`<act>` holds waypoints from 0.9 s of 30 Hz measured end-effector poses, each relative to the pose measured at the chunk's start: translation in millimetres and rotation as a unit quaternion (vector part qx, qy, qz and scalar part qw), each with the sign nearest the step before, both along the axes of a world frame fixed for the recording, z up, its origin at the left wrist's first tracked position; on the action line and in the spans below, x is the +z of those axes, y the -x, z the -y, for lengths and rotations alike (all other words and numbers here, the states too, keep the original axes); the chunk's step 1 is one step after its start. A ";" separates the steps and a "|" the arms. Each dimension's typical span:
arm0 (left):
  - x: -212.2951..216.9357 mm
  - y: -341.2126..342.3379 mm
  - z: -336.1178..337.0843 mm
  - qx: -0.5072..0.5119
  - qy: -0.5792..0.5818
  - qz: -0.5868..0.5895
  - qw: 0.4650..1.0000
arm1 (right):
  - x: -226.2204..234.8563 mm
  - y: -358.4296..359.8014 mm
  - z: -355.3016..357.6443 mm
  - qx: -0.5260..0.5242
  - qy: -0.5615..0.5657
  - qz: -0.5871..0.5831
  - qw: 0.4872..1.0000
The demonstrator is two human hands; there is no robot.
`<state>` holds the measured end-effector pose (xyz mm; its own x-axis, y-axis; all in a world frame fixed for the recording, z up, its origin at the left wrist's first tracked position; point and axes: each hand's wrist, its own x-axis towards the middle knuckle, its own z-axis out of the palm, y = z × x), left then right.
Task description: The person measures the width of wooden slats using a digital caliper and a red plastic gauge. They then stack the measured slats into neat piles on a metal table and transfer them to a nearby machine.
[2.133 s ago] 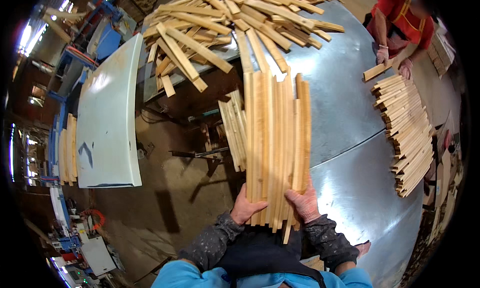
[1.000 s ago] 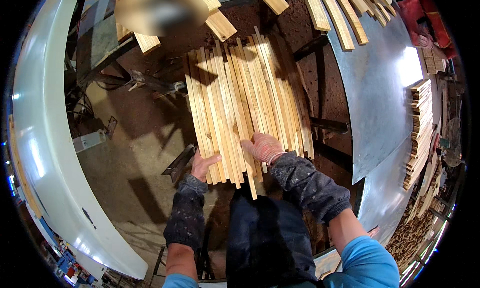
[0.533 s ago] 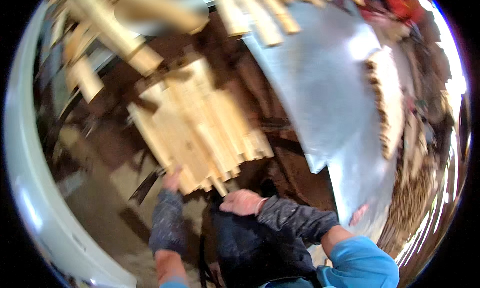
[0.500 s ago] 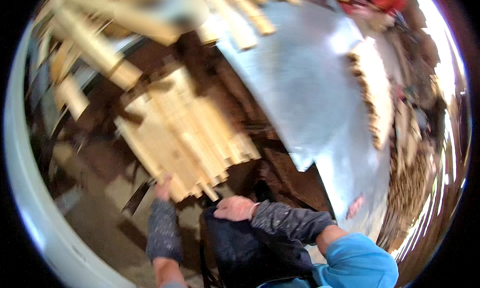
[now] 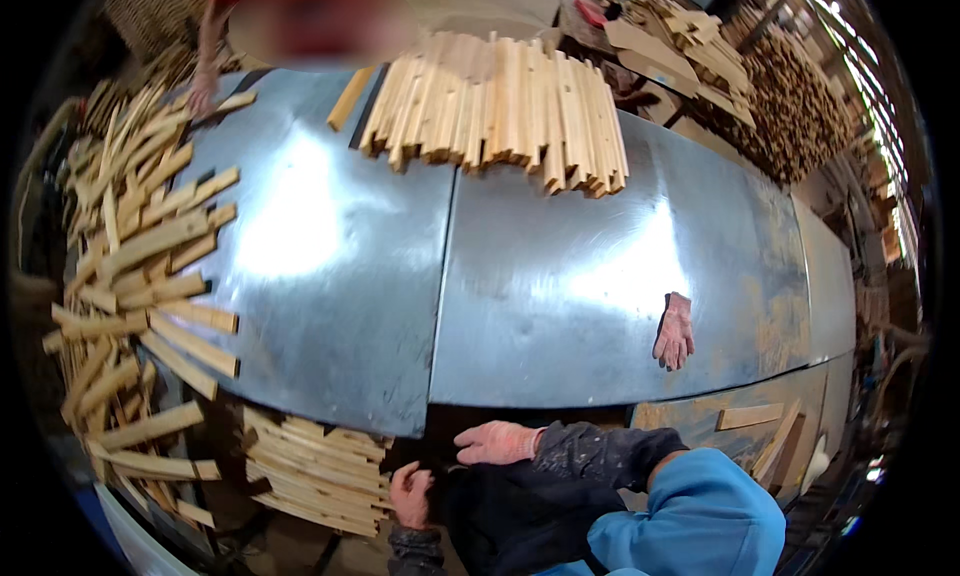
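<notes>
My left hand point(image 5: 409, 495), without a glove, is beside the right-hand ends of a low stack of wooden strips point(image 5: 310, 476). Its fingers are loosely bent and parted, and nothing shows in them; contact with the strip ends is unclear. My right hand point(image 5: 497, 443) wears a pink work glove. Its fingers stretch leftward over my dark apron point(image 5: 500, 511), just below the metal table's point(image 5: 560, 346) front edge, and it holds nothing visible. On the tabletop, farther right, lies a loose pink glove point(image 5: 675, 332).
A row of wooden strips point(image 5: 490, 101) lies along the table's far side. Loose wooden pieces point(image 5: 150, 246) pile up at the left edge. Across the table, another person's hand point(image 5: 203, 88) is near that pile. Offcuts point(image 5: 750, 416) lie at front right.
My view has swung toward the table, bringing its far side and another person into sight. My left hand has come away from the strips' near end and is closer to my right hand.
</notes>
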<state>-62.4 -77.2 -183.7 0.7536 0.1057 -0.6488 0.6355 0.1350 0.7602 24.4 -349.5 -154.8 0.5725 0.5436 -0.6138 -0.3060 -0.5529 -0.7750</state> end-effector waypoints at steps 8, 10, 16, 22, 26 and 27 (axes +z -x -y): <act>-30.2 -289.5 258.6 -0.251 -0.050 0.158 0.954 | -31.5 -117.8 298.3 -0.322 0.133 0.103 0.932; -46.6 -357.2 310.5 -0.265 -0.094 0.194 0.940 | -9.8 -158.0 354.9 -0.400 0.205 0.104 0.887; -51.9 -498.3 418.2 -0.259 -0.254 0.258 0.896 | -37.0 -231.9 464.2 -0.556 0.256 0.223 0.759; -56.4 -538.1 429.1 -0.273 -0.420 0.270 0.822 | -56.6 -303.8 512.1 -0.575 0.286 0.207 0.737; -46.1 -551.4 434.7 -0.278 -0.469 0.242 0.803 | -71.8 -332.1 529.2 -0.610 0.250 0.159 0.734; -44.5 -554.7 436.5 -0.279 -0.472 0.230 0.804 | -76.0 -338.5 532.8 -0.618 0.242 0.147 0.733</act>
